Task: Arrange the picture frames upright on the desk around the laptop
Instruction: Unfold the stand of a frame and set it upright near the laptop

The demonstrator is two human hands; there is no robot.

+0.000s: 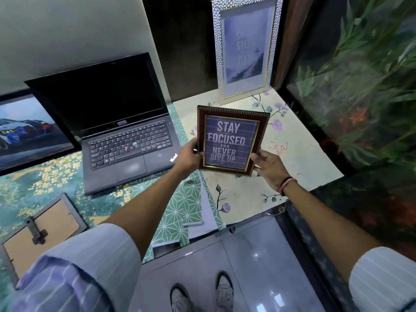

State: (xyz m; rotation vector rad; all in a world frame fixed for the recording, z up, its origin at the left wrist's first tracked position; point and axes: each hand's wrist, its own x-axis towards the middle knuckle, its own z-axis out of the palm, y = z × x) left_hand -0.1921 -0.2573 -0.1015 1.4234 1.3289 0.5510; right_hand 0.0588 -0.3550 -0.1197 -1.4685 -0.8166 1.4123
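A small brown frame reading "Stay focused and never give up" is held upright above the desk, right of the open black laptop. My left hand grips its lower left edge and my right hand grips its lower right corner. Behind it a tall silver frame stands upright against the back wall. A black-framed car picture leans at the far left. A grey frame lies face down at the front left, its stand showing.
The desk is covered with patterned cloths: floral cream on the right, green geometric in the middle, teal with yellow flowers on the left. A dark leafy panel walls the right side. Below are a tiled floor and my shoes.
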